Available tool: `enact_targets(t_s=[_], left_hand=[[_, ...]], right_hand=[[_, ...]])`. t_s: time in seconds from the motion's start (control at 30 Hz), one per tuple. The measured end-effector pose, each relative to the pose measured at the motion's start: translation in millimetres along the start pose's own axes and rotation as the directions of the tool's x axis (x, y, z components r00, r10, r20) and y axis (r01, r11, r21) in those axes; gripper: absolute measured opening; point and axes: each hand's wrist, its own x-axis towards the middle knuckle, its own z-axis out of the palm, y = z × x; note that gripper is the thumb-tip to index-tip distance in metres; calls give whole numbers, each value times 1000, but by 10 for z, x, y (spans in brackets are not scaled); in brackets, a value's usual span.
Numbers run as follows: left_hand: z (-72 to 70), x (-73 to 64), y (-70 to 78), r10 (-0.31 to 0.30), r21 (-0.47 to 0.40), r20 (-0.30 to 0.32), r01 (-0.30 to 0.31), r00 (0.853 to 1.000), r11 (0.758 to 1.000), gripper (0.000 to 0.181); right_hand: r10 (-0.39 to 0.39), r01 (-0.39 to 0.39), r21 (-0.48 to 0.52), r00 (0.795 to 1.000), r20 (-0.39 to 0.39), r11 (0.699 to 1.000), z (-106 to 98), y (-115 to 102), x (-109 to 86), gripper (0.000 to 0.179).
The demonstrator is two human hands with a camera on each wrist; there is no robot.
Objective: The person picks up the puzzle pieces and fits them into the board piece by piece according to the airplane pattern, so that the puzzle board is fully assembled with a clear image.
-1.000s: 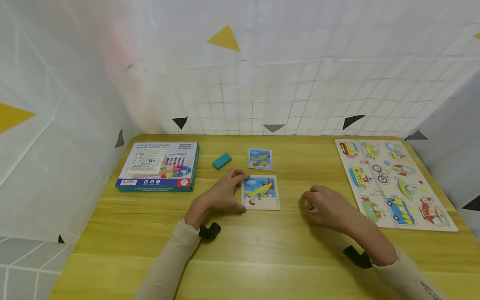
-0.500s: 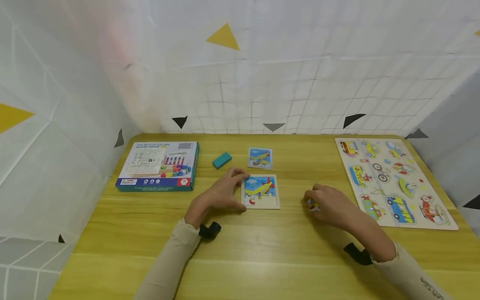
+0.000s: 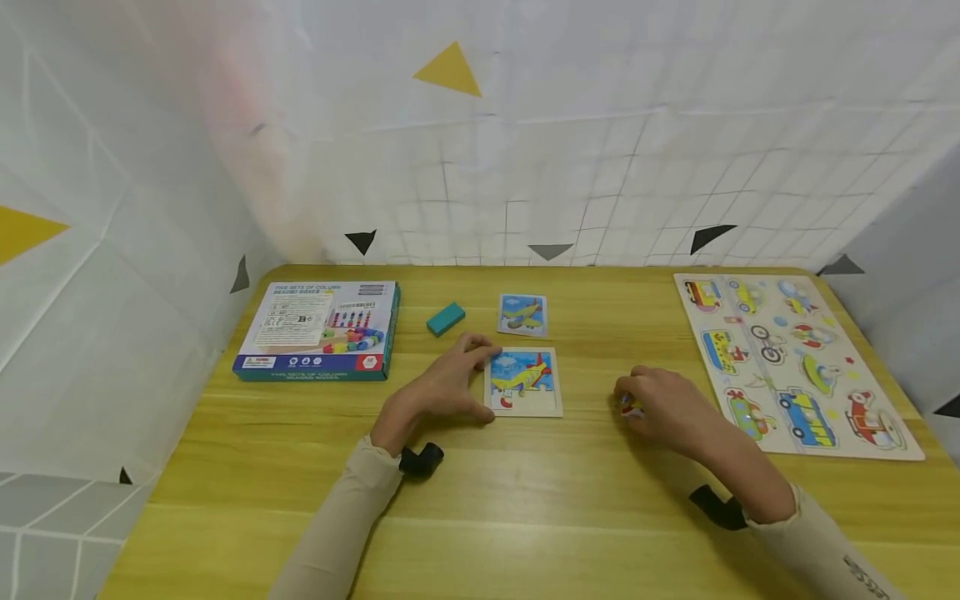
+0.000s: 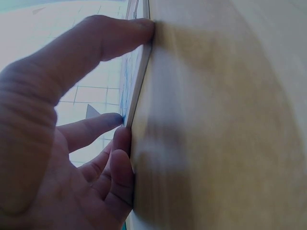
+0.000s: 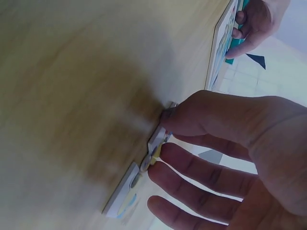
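A square wooden puzzle tray (image 3: 536, 405) lies mid-table, partly filled with an aeroplane picture; its lower part shows bare wood. My left hand (image 3: 447, 387) holds the tray's left side, thumb (image 4: 140, 29) at the near corner and forefinger (image 4: 112, 120) at the far one. To the right of the tray, my right hand (image 3: 670, 410) pinches a small printed puzzle piece (image 3: 632, 407) low at the table; the fingers hide most of it. In the right wrist view, the thumb (image 5: 184, 116) touches the flat piece (image 5: 157, 138).
Behind the tray lies an aeroplane picture card (image 3: 522, 316), with a teal block (image 3: 446, 319) to its left. A beaded-boxes carton (image 3: 315, 332) stands at left. A vehicle puzzle board (image 3: 798, 367) lies at right, beside my right hand. White sheeting (image 3: 562, 150) encloses the table.
My right hand has shifted slightly to the right, and the printed piece shows differently between its fingers. My left hand stays at the tray.
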Motion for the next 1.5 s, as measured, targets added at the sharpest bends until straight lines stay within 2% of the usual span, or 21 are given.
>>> enact_targets(t_s=[0.43,0.97,1.27,1.5], left_hand=[[-4,-5,15,-19,-13,6,19,1000,1000,99],[-3,-15,14,-31,-2,6,31,999,1000,99],[3,-6,-5,-28,2,4,28,1000,1000,99],[1,-3,-2,-15,10,2,15,1000,1000,99]], right_hand=[[-34,35,12,999,-37,999,27,4,24,29],[-84,85,4,994,-68,996,6,-158,136,30],[-86,87,8,995,-54,996,12,-274,203,30],[-146,147,6,986,-75,989,42,-361,283,30]])
